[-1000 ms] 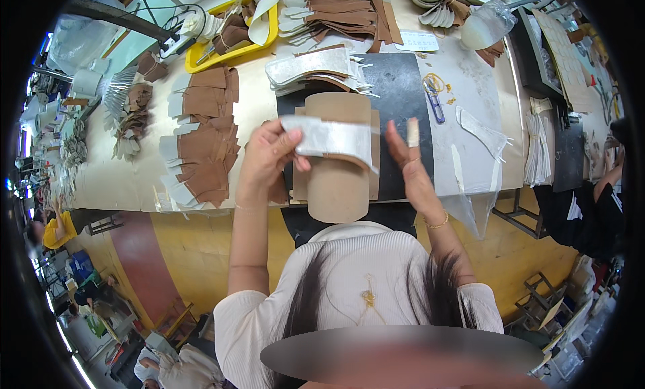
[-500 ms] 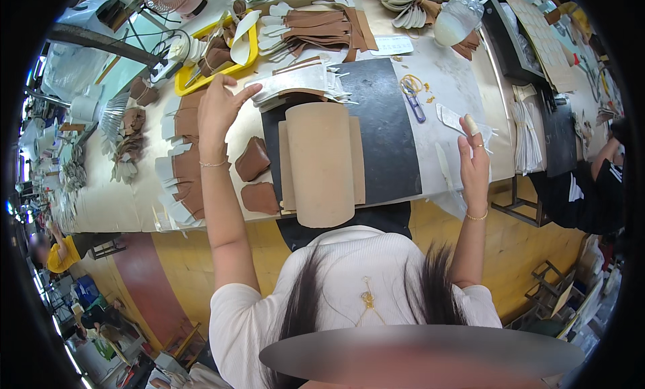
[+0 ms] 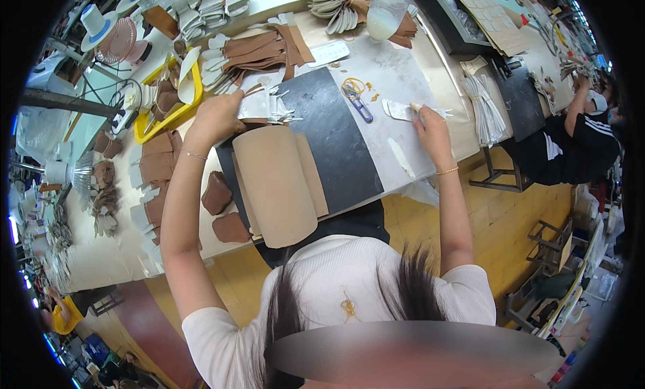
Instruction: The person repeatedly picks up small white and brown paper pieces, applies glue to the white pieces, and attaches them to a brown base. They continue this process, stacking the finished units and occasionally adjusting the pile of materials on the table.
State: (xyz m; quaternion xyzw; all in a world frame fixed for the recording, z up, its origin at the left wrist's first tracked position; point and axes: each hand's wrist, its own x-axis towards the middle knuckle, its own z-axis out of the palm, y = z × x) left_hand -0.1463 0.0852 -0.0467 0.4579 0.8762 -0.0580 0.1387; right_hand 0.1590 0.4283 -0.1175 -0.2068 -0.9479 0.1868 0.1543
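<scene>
My left hand point(image 3: 218, 117) is closed at the left end of a small stack of white-backed brown leather pieces point(image 3: 259, 107); its fingertips are partly hidden. That stack lies at the far edge of a tan curved board point(image 3: 277, 187), which rests on a black mat point(image 3: 336, 130). Off to the right, my right hand point(image 3: 433, 130) pinches a small white strip-ended piece point(image 3: 398, 110) on the pale table surface, a cover on one fingertip. Blue-handled thread snips point(image 3: 361, 109) lie between the two hands, beside a tangle of yellow bands point(image 3: 352, 88).
Brown leather pieces point(image 3: 217, 193) lie left of the board. A yellow tray point(image 3: 197, 87) with parts stands at the far left. Fanned leather strips point(image 3: 262, 53), a clear plastic bottle point(image 3: 388, 16) and a black bin point(image 3: 447, 19) line the back. Another person point(image 3: 571, 147) sits at the right.
My left hand has come down onto the stack and closed at its end. My right hand has reached the small white piece and pinched it. The whole view has turned slightly.
</scene>
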